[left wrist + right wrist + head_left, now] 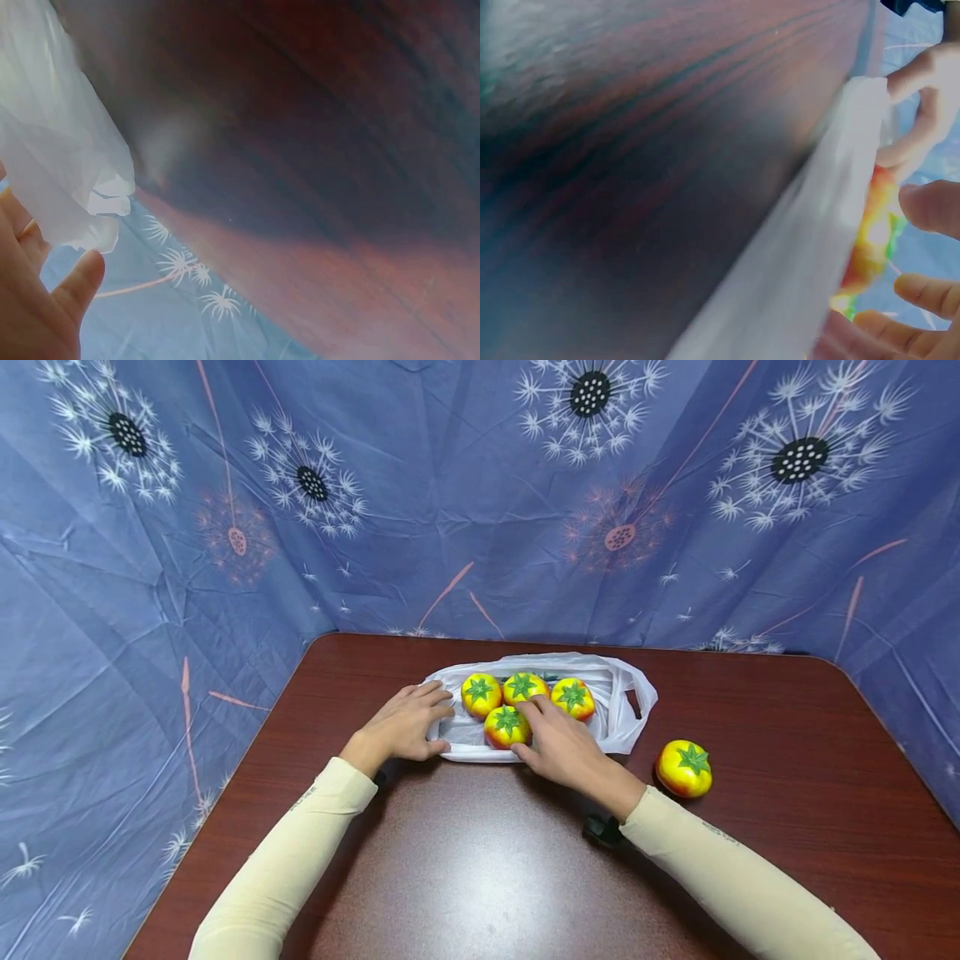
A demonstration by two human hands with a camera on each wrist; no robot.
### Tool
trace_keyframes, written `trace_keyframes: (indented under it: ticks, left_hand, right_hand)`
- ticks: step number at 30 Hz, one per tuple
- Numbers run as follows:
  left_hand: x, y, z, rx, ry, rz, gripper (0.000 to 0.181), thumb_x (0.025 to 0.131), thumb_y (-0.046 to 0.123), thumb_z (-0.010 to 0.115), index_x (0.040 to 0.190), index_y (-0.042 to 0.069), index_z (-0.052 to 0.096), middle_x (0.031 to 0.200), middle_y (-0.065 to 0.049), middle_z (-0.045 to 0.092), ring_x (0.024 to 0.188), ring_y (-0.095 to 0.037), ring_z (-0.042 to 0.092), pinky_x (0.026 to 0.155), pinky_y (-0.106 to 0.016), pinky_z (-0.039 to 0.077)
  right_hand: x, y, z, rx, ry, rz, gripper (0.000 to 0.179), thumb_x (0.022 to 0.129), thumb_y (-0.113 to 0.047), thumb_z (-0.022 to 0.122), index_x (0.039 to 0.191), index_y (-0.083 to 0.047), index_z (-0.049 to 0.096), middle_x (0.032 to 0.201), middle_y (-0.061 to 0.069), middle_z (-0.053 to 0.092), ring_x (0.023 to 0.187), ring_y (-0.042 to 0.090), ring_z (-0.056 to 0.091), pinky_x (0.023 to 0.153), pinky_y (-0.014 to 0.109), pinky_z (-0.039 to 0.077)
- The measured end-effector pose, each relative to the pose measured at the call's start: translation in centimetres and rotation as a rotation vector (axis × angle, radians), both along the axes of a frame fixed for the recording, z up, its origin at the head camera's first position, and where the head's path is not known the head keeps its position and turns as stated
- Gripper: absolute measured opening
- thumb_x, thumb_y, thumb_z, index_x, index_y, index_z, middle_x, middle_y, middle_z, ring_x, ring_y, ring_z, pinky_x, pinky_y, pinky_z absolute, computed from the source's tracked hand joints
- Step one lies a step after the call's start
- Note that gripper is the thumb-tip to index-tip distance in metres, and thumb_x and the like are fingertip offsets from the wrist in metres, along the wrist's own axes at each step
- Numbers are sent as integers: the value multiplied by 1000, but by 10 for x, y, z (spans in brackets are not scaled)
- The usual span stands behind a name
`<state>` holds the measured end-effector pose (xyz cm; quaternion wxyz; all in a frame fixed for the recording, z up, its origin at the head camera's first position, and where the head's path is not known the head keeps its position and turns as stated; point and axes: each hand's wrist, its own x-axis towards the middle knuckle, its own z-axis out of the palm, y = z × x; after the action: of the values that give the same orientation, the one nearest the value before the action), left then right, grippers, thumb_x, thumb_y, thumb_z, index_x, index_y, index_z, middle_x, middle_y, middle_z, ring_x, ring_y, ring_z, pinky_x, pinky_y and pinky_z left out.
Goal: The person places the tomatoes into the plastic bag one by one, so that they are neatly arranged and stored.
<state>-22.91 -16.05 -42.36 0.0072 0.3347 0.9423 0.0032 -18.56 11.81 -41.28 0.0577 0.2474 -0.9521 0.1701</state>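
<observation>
A white plastic bag (pixel 618 681) lies on the table with its mouth opened wide. Inside sit several glossy yellow-and-red fruits (pixel 480 693) with green leafy tops. At the bag's left end, my left hand (pixel 405 720) spreads its fingers against the rim, and its straight thumb (pixel 81 285) shows beside the plastic in the left wrist view. My right hand (pixel 562 743) reaches over the front rim, fingers loosely spread right at the front fruit (pixel 504 727). Its thumb and fingers stand apart in the right wrist view.
One more yellow-and-red fruit (pixel 684 768) stands on the table right of the bag, close to my right forearm. The dark wooden table (pixel 787 777) is bordered at the back and left by a blue dandelion-print cloth (pixel 450 485).
</observation>
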Motion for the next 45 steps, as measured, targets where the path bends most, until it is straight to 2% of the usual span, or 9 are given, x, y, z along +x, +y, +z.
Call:
trace_keyframes:
  ticks: [6,15,21,30,38,45]
  left_hand:
    - [1,1,0,-7,9,1,52,82,45,68,126,17,66,147,-7,53,147,-31,37,118,-53,32]
    - [0,2,1,-15,15,-5,52,83,46,68,126,17,66,147,-7,53,147,-31,38,118,-53,32]
    - [0,2,1,-16,19,-8,53,83,46,68,127,17,66,147,-7,53,147,-31,38,117,-53,33]
    - [0,1,0,-2,17,-9,51,83,45,68,126,17,66,147,-8,54,147,-31,38,117,-53,34]
    - [2,1,0,9,3,-1,51,83,44,68,126,17,66,147,-8,53,147,-31,37,118,-52,32]
    - [3,2,1,9,6,4,51,83,44,68,126,17,66,148,-7,53,147,-31,37,118,-52,33]
  right_hand:
    - [12,17,19,-77,-4,36,58,84,-32,75,134,-9,57,128,10,59,106,28,64,84,48,56]
    - [19,46,37,-71,12,12,56,85,-32,74,133,-10,56,134,12,56,115,30,61,88,50,55]
    - [22,75,42,-66,48,-32,58,85,-29,75,135,-8,56,138,15,54,116,35,61,78,54,55]
    - [31,120,46,9,77,-70,55,84,-24,76,131,-6,57,137,18,52,116,37,58,74,55,54]
    - [40,148,42,-27,93,-132,51,82,-21,77,128,-5,59,135,18,52,116,40,56,79,61,50]
    - [45,174,29,-43,97,-171,55,79,-21,79,127,-3,58,134,25,50,114,48,52,85,65,44]
